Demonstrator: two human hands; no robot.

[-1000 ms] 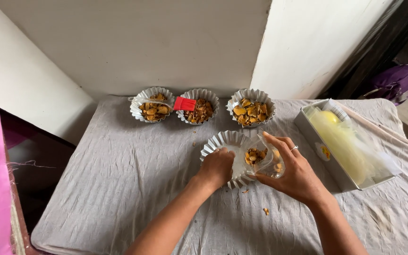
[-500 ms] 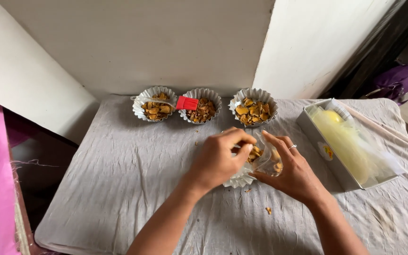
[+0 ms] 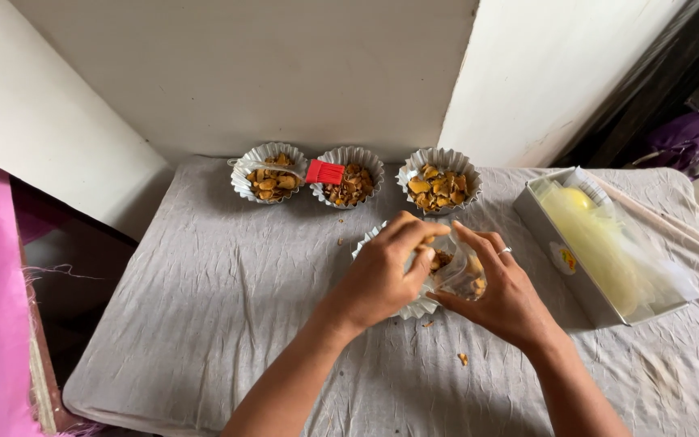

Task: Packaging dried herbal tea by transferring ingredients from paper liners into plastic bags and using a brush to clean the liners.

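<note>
My left hand [image 3: 386, 271] has come off the fluted foil cup [image 3: 414, 306] at mid-worktop; its grip now pinches into the clear snack bag [image 3: 461, 273], which my right hand [image 3: 502, 290] clasps; portioning continues.

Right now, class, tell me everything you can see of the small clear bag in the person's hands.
The small clear bag is thin, crinkled plastic, see-through, with brownish-orange snack pieces showing inside. It sits tilted over a white fluted paper cup near the middle of the cloth-covered table. The right hand cradles it from the side, and the left hand pinches at its opening. Whether it is sealed cannot be told.
</note>
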